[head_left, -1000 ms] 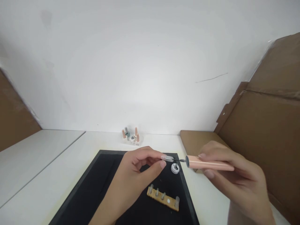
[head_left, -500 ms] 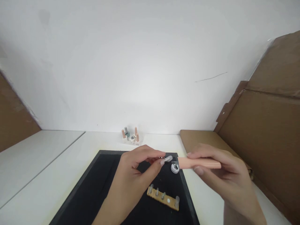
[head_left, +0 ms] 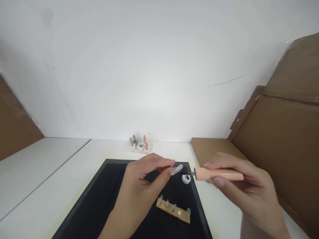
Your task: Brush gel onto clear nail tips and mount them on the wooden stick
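The black mat [head_left: 99, 196] lay beneath your work, reaching under both hands. Your left hand [head_left: 141, 187] was drawn to a narrow pinch, thumb against forefinger; your right hand [head_left: 254, 189] was wrapped around the peach handle [head_left: 219, 174], thumb below and fingers above.

That handle looked light, stiff and smooth, perhaps a little slick, so its thick middle, where your fingers sat, seemed the right place to hold it. It lay almost level, its open end pointing at your left hand. Nearer to you, on the mat, was the wooden strip [head_left: 171, 211] with clear upright pieces on it. The round white pot [head_left: 186, 179] stood beyond the strip, lower in view than the brush and between your two hands.

The clear nail tip [head_left: 177, 169] stuck out, tilted, from your left fingertips. It looked very light, thin and easy to flex or mark; a gentle hold at its base, as you had, suited it best, keeping its curved face untouched. The brush [head_left: 192, 173], slender and probably soft at the end, extended from the handle toward the tip. Its dark end blended into the mat, so you could not fairly say whether it touched.
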`<state>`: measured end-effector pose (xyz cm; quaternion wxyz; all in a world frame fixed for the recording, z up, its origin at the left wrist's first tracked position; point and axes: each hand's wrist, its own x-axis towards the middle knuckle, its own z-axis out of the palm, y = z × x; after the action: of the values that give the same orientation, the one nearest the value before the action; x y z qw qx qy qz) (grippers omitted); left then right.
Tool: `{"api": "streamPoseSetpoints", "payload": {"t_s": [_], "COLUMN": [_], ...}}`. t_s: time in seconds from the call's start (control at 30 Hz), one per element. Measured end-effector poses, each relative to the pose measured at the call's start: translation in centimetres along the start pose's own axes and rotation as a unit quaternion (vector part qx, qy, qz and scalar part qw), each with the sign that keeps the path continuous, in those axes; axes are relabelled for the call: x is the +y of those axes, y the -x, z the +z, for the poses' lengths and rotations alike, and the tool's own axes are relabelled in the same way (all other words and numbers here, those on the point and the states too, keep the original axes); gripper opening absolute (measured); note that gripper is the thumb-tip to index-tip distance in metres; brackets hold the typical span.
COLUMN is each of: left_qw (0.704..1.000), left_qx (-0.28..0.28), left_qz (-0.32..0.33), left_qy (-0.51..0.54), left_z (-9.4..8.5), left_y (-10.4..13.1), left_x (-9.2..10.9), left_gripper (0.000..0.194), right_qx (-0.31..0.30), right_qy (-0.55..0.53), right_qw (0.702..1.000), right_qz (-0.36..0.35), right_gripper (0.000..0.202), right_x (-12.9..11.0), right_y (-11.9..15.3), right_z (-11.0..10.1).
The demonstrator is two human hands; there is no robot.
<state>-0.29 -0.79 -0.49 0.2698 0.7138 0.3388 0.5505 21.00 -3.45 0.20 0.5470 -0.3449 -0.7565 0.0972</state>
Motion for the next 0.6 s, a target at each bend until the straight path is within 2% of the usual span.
{"api": "streamPoseSetpoints", "payload": {"t_s": [0.27,0.6], "left_qw": [0.999,0.997], "left_qx": [-0.005,-0.005], "left_qz": [0.030,0.056], "left_qy": [-0.028,-0.058], "left_z": [0.2,0.1], "left_y": [0.2,0.6], "left_x": [0.5,-0.8], "left_gripper": [0.017,0.018], "right_qx": [-0.006,0.034], "right_qy": [-0.001,0.033], "right_qw": [1.000,0.999], "right_qz": [0.009,0.024], "right_gripper": [0.013,0.004], "right_x": [-0.2,0.3], "right_y": [-0.2,0.9], "right_z": [0.0,-0.4]}}
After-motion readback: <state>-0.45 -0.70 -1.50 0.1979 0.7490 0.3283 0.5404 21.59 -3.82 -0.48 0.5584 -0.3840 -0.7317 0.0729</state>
